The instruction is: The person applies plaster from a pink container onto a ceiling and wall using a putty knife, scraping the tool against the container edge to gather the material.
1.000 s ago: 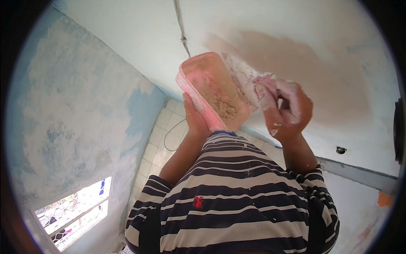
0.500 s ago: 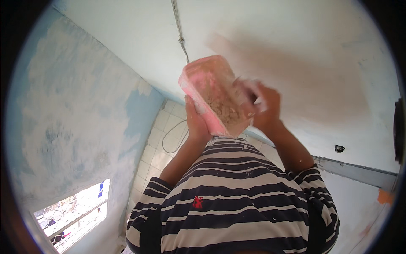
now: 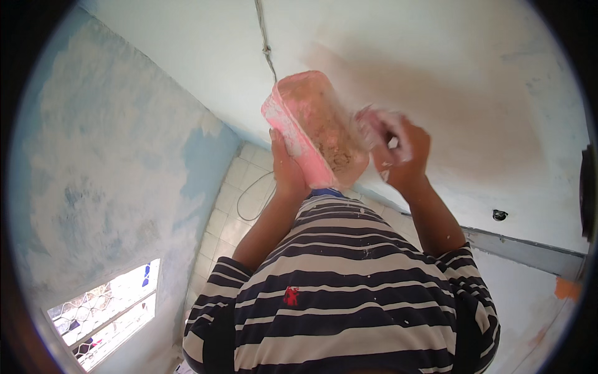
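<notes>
Since half a second ago, the right hand (image 3: 402,153) has stayed at the mouth of the pink tub (image 3: 314,128), a pale putty-smeared tool (image 3: 374,121) blurred in its closed fingers; the left hand (image 3: 288,168) cups the tub's underside, fingers wrapped on it; the tub is held tilted up before the striped shirt (image 3: 342,293), near the pale wall (image 3: 436,62); sandy filler (image 3: 327,134) lines its inside.

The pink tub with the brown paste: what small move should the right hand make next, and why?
Probably scoop some paste and lift it clear. The right hand, blurred, sits at the open mouth of the pink tub, which the left hand holds tilted. Whether it grips a tool cannot be told.
</notes>
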Motion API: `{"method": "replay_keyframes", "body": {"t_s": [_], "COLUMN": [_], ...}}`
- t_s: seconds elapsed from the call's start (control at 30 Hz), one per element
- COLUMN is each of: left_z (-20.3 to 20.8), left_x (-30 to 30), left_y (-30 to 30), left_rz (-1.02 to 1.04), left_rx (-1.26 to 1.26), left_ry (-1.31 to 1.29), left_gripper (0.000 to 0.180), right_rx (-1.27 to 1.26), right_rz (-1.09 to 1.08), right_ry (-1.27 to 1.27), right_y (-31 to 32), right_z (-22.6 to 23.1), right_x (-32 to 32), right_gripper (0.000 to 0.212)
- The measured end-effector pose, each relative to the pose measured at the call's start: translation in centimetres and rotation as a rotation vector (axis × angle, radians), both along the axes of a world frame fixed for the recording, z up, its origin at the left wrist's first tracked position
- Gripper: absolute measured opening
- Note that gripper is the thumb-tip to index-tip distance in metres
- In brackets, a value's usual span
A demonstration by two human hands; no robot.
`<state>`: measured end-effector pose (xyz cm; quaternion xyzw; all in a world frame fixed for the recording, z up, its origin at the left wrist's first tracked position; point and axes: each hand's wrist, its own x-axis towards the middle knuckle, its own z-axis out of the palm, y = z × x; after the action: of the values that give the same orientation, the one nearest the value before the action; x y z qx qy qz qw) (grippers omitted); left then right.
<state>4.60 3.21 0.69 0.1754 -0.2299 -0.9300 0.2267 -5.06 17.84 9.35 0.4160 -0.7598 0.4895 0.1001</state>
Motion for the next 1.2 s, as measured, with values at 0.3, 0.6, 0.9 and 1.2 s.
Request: {"method": "replay_keyframes", "body": {"t_s": [0.3,0.6,0.9,1.2], "left_z": [1.2,0.7,-1.2,-2.9], "left_x": [0.2,0.0,0.4,1.0], "left_y": [1.3,1.0,0.0,-1.1], "left_rz": [-0.004,0.002,0.084,0.116], "left_rx": [0.037,0.026,-0.044,-0.117], "left_ry": [0.046,0.015,0.037,-0.022], "left_gripper": [0.067,0.070,0.068,0.066], "right_rx": [0.163,0.136,0.198,0.113], "right_rz": [0.100,0.123,0.145,0.177], "right_ry": [0.124,0.091,0.035,0.063], "right_y": [0.6,0.0,-1.8,-3.6], "right_z": [0.8,0.3,-0.3,-2.9], "right_x": [0.5,0.1,0.7,0.8], "right_gripper": [0.028,0.022,0.019,0.014]}}
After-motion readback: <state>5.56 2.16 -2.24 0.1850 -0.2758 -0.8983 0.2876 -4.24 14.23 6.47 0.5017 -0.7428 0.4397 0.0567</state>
